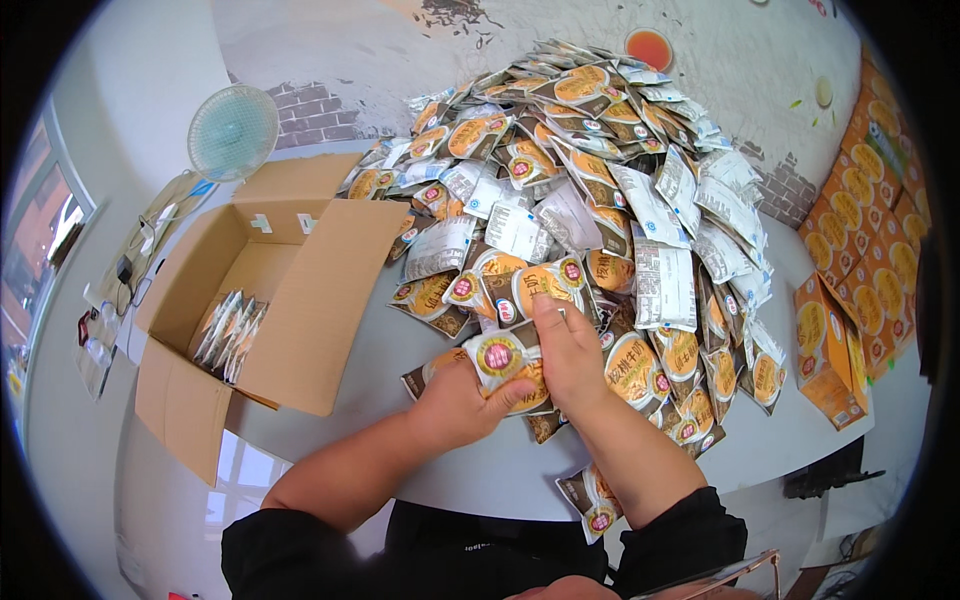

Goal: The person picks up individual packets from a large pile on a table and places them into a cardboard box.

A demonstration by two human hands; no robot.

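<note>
My left hand (457,401) grips a printed snack packet (501,360) whose shiny end bears a round red seal. Just right of it, my right hand (566,352) has its thumb on another brown and orange packet (536,289), held a little higher. The two hands nearly meet above the front of a large heap of packets (555,217). Many of these lie with their white printed backs up. To the left stands an open cardboard box (307,300), with a short row of packets (231,337) on edge at its near end.
A grey table (480,480) carries the heap and box. One loose packet (592,499) overhangs its front edge. Orange printed cartons (862,225) are stacked at right, beside an open orange carton (829,352). A round fan (233,133) stands behind the box; cables and a black adapter (124,268) lie left.
</note>
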